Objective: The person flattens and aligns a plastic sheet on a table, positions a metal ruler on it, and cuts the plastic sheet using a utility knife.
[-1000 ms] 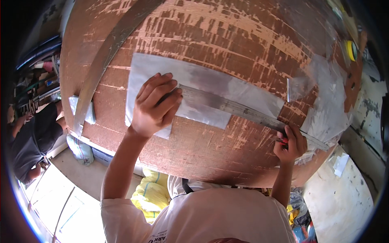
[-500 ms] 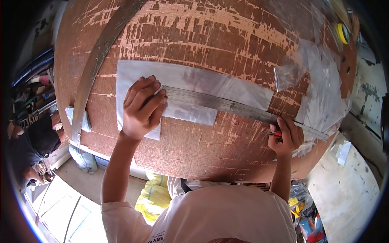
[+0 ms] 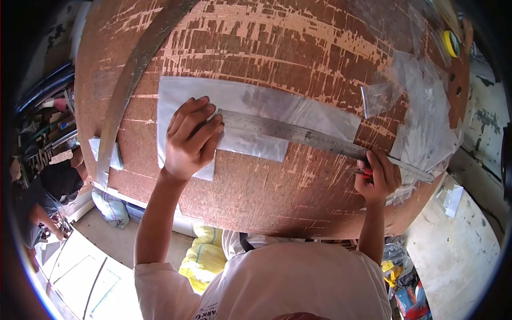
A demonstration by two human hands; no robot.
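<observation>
A long steel ruler (image 3: 298, 132) lies slantwise across a clear plastic sheet (image 3: 186, 88) on a worn brown wooden tabletop (image 3: 256, 194). My left hand (image 3: 191, 140) is closed at the ruler's left end, fingertips pressed on it and the plastic. Farther right, my right hand (image 3: 377, 178) is curled against the ruler's near edge, fingers touching it. It grips a small red-handled tool (image 3: 366, 172), mostly hidden by the fingers. The ruler's right end runs past this hand onto crumpled plastic.
A long flat metal strip (image 3: 124, 90) crosses the table's left side. Loose clear plastic (image 3: 424, 117) covers the right side, near a yellow tape roll (image 3: 451, 44). A thin shiny blade-like piece (image 3: 364, 101) lies beyond the ruler. Another person (image 3: 50, 197) bends at far left.
My hands and the ruler keep nearly the same place on the plastic; the whole view shifts slightly. The other person at the left has bent lower.
</observation>
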